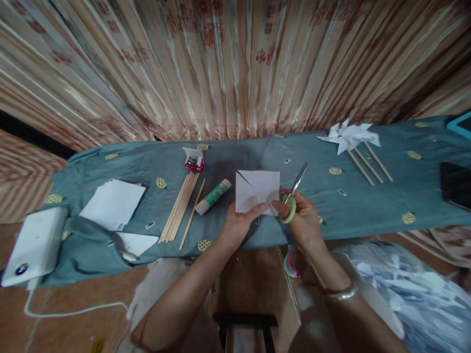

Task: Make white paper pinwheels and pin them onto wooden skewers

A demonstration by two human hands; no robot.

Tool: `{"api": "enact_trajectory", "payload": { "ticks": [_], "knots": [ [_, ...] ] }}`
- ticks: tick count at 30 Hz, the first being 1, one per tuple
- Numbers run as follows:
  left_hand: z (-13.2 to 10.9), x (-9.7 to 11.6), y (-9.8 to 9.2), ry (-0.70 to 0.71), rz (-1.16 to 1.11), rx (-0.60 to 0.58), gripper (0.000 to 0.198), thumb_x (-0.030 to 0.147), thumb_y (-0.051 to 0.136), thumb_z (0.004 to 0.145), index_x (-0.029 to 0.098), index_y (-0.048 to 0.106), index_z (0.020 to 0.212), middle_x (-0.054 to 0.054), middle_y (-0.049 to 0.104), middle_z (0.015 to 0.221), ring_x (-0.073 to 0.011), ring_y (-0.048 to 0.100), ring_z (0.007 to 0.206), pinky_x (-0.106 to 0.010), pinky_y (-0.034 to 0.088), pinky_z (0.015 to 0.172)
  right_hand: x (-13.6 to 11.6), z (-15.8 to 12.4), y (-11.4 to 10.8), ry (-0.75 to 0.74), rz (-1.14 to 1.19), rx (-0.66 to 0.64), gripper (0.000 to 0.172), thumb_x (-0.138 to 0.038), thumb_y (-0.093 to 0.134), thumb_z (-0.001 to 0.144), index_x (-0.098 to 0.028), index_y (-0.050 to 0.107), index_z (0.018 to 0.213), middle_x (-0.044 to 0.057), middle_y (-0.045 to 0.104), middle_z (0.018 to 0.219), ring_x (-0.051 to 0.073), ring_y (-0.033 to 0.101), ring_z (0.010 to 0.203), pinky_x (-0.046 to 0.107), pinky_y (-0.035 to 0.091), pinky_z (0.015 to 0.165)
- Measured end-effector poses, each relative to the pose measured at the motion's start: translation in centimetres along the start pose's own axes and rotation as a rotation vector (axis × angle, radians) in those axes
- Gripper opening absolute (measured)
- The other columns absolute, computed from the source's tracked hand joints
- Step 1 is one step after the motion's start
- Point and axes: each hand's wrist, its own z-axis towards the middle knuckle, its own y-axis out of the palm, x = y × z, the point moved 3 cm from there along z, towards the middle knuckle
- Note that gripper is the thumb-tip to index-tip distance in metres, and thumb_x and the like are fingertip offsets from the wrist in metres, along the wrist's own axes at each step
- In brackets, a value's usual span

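A white paper square (263, 184) with a slit cut in from its upper left corner is held above the cloth. My left hand (241, 223) pinches its lower left edge, thumb on top. In my right hand (303, 215) are scissors (295, 184) with green handles, their blades pointing up and away from the paper. Fingers of that same hand also touch the paper's lower right corner. Just left of the paper lies a glue stick (213, 196) with a green label. Beside it are a single wooden stick (192, 213) and a bundle of wooden sticks (179, 208).
An opened small red box (194, 162) of metal pins stands behind the sticks. White paper sheets (112, 203) and a white device (35, 245) with a cable lie left. Paper pinwheels (349, 136) on sticks rest at right, near a dark phone (456, 184). A plastic bag (412, 294) is below.
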Motion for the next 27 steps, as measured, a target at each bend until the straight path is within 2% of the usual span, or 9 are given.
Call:
{"api": "enact_trajectory", "payload": {
  "ticks": [6,10,13,16,19,22,27],
  "knots": [
    [1.3,0.0,-1.1,0.055,-0.037,0.068,0.032,0.036,0.087,0.058,0.014,0.073,0.077,-0.006,0.075,0.078,-0.0202,0.066,0.070,-0.030,0.052,0.065,0.1,-0.7,0.9,0.040,0.033,-0.087,0.045,-0.044,0.088,0.046,-0.022,0.065,0.079,-0.003,0.068,0.071,0.013,0.055,0.060,0.028,0.048,0.060],
    [1.9,0.7,-1.6,0.087,-0.039,0.131,0.029,0.034,0.085,0.058,0.016,0.070,0.075,-0.005,0.073,0.077,-0.0185,0.066,0.070,-0.027,0.050,0.060,0.2,-1.3,0.4,0.014,-0.043,-0.169,0.039,-0.052,0.080,0.063,-0.021,0.067,0.083,-0.001,0.067,0.067,0.013,0.055,0.059,0.025,0.044,0.055],
    [2.2,1.8,-2.0,0.127,-0.053,0.161,0.027,0.033,0.082,0.060,0.017,0.068,0.076,-0.005,0.072,0.078,-0.0187,0.066,0.073,-0.027,0.049,0.060,0.3,-2.0,-0.1,0.050,-0.097,-0.337,0.040,-0.057,0.072,0.073,-0.022,0.068,0.092,0.002,0.070,0.073,0.015,0.060,0.064,0.026,0.047,0.058],
    [2.4,2.6,-2.3,0.168,-0.071,0.150,0.019,0.029,0.078,0.065,0.018,0.068,0.077,-0.004,0.073,0.080,-0.0188,0.066,0.075,-0.027,0.049,0.061,0.6,-2.9,-0.3,0.119,-0.125,-0.520,0.045,-0.060,0.074,0.070,-0.022,0.069,0.093,0.002,0.070,0.073,0.015,0.061,0.065,0.027,0.050,0.061],
    [2.6,2.9,-2.5,0.186,-0.072,0.164,0.013,0.025,0.076,0.067,0.018,0.069,0.075,-0.003,0.072,0.079,-0.0187,0.066,0.074,-0.026,0.049,0.058,0.9,-3.7,-0.4,0.166,-0.168,-0.638,0.046,-0.060,0.074,0.070,-0.021,0.069,0.094,0.001,0.067,0.071,0.014,0.059,0.063,0.026,0.048,0.058],
    [2.6,2.8,-2.4,0.185,-0.060,0.193,0.012,0.023,0.075,0.068,0.017,0.069,0.076,-0.004,0.072,0.079,-0.0194,0.067,0.073,-0.025,0.048,0.055,1.0,-4.0,-0.4,0.188,-0.208,-0.691,0.046,-0.060,0.072,0.071,-0.020,0.069,0.095,0.001,0.065,0.071,0.013,0.056,0.062,0.025,0.046,0.056],
    [2.3,2.8,-2.0,0.171,-0.061,0.194,0.006,0.019,0.073,0.070,0.016,0.069,0.074,-0.005,0.071,0.076,-0.0188,0.066,0.069,-0.026,0.048,0.055,1.0,-4.0,-0.3,0.224,-0.239,-0.699,0.051,-0.062,0.074,0.068,-0.018,0.068,0.093,0.000,0.061,0.069,0.012,0.052,0.062,0.024,0.042,0.054]
  ]
}}
